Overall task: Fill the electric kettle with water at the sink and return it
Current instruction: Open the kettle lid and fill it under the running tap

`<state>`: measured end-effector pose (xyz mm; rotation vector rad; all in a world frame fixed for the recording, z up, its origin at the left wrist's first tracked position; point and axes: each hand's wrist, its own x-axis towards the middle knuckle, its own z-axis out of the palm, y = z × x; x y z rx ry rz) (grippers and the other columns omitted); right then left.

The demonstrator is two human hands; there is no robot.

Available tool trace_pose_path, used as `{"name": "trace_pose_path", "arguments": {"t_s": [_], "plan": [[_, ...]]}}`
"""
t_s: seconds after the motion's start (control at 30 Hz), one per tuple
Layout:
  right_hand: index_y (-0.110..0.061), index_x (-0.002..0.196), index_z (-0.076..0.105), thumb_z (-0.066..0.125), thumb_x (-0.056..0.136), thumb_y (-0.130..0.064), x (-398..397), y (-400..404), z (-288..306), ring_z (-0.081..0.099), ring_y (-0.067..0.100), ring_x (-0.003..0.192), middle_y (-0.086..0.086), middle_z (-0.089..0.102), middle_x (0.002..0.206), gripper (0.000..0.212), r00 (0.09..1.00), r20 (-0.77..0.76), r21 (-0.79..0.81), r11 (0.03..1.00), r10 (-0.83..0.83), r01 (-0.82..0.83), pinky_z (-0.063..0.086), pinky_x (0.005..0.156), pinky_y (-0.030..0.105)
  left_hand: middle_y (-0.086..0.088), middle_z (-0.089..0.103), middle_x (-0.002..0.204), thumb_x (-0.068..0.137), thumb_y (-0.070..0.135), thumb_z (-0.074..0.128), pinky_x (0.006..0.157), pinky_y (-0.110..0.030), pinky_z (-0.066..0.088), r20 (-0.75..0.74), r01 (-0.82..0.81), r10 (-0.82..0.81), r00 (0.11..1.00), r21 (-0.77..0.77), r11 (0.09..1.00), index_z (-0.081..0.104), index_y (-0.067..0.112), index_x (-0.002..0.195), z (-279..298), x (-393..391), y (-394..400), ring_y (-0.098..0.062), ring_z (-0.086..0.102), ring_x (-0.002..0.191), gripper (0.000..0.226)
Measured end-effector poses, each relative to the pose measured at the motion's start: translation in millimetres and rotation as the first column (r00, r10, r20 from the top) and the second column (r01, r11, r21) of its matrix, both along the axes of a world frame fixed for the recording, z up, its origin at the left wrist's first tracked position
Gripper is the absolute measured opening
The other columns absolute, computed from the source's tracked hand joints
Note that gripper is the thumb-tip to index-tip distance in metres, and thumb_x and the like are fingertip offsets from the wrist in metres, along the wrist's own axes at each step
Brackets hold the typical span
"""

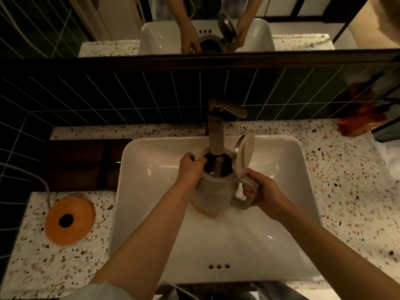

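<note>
The white electric kettle (pixel 213 191) hangs over the white sink basin (pixel 151 180), its lid (pixel 245 155) flipped up and open. The faucet spout (pixel 215 135) ends right above the kettle's dark mouth. My left hand (pixel 191 169) grips the kettle's rim and spout side, thumb over the edge. My right hand (pixel 263 192) is wrapped around the kettle's handle. I cannot tell whether water is running. The orange kettle base (pixel 69 219) with its black centre contact lies on the counter at the left, with its cord trailing away.
The speckled terrazzo counter (pixel 346 191) surrounds the sink. Dark green tiles (pixel 129 94) and a mirror (pixel 205 24) rise behind the faucet. A blurred orange-red object (pixel 361 120) sits at the back right corner. A dark recess (pixel 82 163) lies left of the basin.
</note>
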<state>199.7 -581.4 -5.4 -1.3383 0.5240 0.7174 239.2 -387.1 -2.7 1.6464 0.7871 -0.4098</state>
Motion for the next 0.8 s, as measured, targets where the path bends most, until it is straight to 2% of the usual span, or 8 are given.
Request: {"name": "trace_pose_path", "arguments": {"t_s": [0.1, 0.2, 0.37, 0.47, 0.6, 0.73, 0.8], "plan": [[-0.014, 0.065, 0.051, 0.039, 0.094, -0.045, 11.5, 0.4, 0.0, 0.039, 0.014, 0.052, 0.001, 0.046, 0.05, 0.045, 0.998, 0.06, -0.066, 0.998, 0.014, -0.01, 0.036, 0.067, 0.033, -0.012, 0.051, 0.093, 0.087, 0.019, 0.061, 0.064, -0.03, 0.039, 0.041, 0.001, -0.003, 0.999, 0.043, 0.999, 0.047, 0.006, 0.096, -2.4, 5.5, -1.4, -0.021, 0.048, 0.082, 0.021], [-0.01, 0.062, 0.05, 0.038, 0.093, -0.049, 21.2, 1.1, -4.0, 0.042, 0.013, 0.049, 0.003, 0.046, 0.051, 0.051, 0.992, 0.119, -0.123, 0.992, 0.03, -0.015, 0.037, 0.063, 0.031, -0.007, 0.05, 0.086, 0.087, 0.018, 0.061, 0.057, -0.026, 0.038, 0.086, 0.001, -0.007, 0.996, 0.067, 0.998, 0.048, 0.006, 0.098, -1.2, 8.8, -2.9, -0.02, 0.048, 0.079, 0.021], [-0.007, 0.066, 0.054, 0.048, 0.089, -0.048, 29.6, -2.1, -18.3, 0.039, 0.017, 0.053, 0.007, 0.043, 0.052, 0.048, 0.983, 0.181, -0.143, 0.989, -0.008, 0.035, 0.033, 0.062, 0.031, -0.01, 0.053, 0.098, 0.084, 0.021, 0.067, 0.066, -0.029, 0.041, 0.105, 0.011, -0.019, 0.994, 0.075, 0.997, 0.05, 0.003, 0.107, -7.0, 9.6, -1.7, -0.023, 0.052, 0.088, 0.034], [-0.003, 0.068, 0.061, 0.053, 0.085, -0.049, 30.3, -3.5, -28.1, 0.041, 0.018, 0.055, 0.006, 0.048, 0.052, 0.05, 0.978, 0.207, -0.175, 0.984, -0.001, 0.038, 0.034, 0.061, 0.031, -0.012, 0.056, 0.103, 0.082, 0.025, 0.071, 0.071, -0.03, 0.044, 0.097, 0.01, -0.017, 0.995, 0.075, 0.997, 0.052, 0.005, 0.116, -11.4, 6.0, 0.8, -0.025, 0.055, 0.091, 0.044], [0.008, 0.08, 0.07, 0.059, 0.073, -0.057, 33.0, -4.4, -36.7, 0.053, 0.03, 0.069, 0.016, 0.062, 0.067, 0.066, 0.976, 0.219, -0.18, 0.982, -0.012, 0.053, 0.039, 0.07, 0.038, -0.006, 0.052, 0.099, 0.083, 0.025, 0.072, 0.075, -0.028, 0.04, 0.092, 0.031, -0.039, 0.995, 0.086, 0.996, 0.05, 0.004, 0.124, -17.0, 1.8, 2.3, -0.021, 0.051, 0.088, 0.051], [0.015, 0.084, 0.066, 0.06, 0.065, -0.064, 35.1, -4.1, -38.9, 0.049, 0.032, 0.071, 0.021, 0.057, 0.07, 0.081, 0.973, 0.228, -0.2, 0.978, -0.015, 0.062, 0.038, 0.072, 0.039, -0.003, 0.051, 0.095, 0.082, 0.027, 0.073, 0.076, -0.026, 0.039, 0.099, 0.034, -0.045, 0.994, 0.109, 0.993, 0.049, 0.004, 0.129, -19.6, 0.7, 2.6, -0.018, 0.05, 0.085, 0.057], [0.018, 0.085, 0.063, 0.059, 0.065, -0.064, 34.9, -5.0, -40.8, 0.048, 0.033, 0.071, 0.024, 0.055, 0.073, 0.085, 0.973, 0.231, -0.204, 0.977, -0.011, 0.059, 0.038, 0.07, 0.039, -0.005, 0.053, 0.1, 0.082, 0.028, 0.074, 0.076, -0.027, 0.04, 0.104, 0.058, -0.072, 0.992, 0.124, 0.99, 0.047, 0.005, 0.132, -19.9, 1.2, 4.4, -0.02, 0.051, 0.087, 0.061]]}}
